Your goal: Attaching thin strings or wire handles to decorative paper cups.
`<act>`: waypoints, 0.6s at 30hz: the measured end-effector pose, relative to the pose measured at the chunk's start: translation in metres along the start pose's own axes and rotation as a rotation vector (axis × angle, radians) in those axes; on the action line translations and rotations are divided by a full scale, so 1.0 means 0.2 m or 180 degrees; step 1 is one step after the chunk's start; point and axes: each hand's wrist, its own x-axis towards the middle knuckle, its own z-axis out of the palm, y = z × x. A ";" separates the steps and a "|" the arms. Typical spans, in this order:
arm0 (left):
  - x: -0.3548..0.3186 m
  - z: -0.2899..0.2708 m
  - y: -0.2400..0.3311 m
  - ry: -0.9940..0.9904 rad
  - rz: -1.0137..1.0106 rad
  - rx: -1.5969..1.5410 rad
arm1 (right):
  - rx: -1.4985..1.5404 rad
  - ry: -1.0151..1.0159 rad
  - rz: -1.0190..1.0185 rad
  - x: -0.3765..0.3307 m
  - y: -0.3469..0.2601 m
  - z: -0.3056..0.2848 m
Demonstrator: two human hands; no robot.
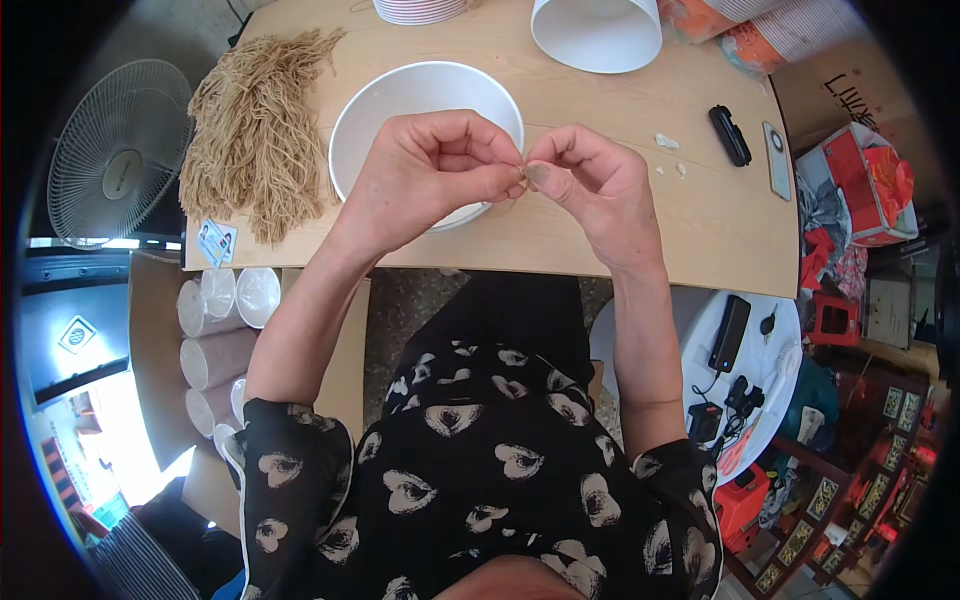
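Note:
My left hand [425, 175] and my right hand [590, 180] meet fingertip to fingertip over the near rim of a white paper bowl [390, 105] on a wooden table [690, 210]. Both pinch a thin tan string where the fingertips touch; the string itself is barely visible. A large heap of tan strings [255, 135] lies on the table to the left of the bowl.
An upturned white bowl [597, 32] and stacks of bowls stand at the table's far edge. A small black device [729, 134] and a phone [776, 158] lie at right. A fan [112, 150] stands at left, sleeves of cups [220, 330] below it, a white stool with chargers [750, 370] at right.

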 end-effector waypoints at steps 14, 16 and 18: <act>0.00 0.02 0.00 0.0035 0.0076 -0.0051 | 0.0022 0.0210 -0.0122 -0.02 -0.03 0.01; -0.01 0.02 0.00 0.0067 0.0063 -0.0035 | -0.0481 0.0158 -0.0401 -0.02 -0.03 0.01; -0.01 0.01 -0.01 -0.0010 0.0111 0.0008 | -0.0442 0.0184 -0.0269 -0.02 -0.03 0.02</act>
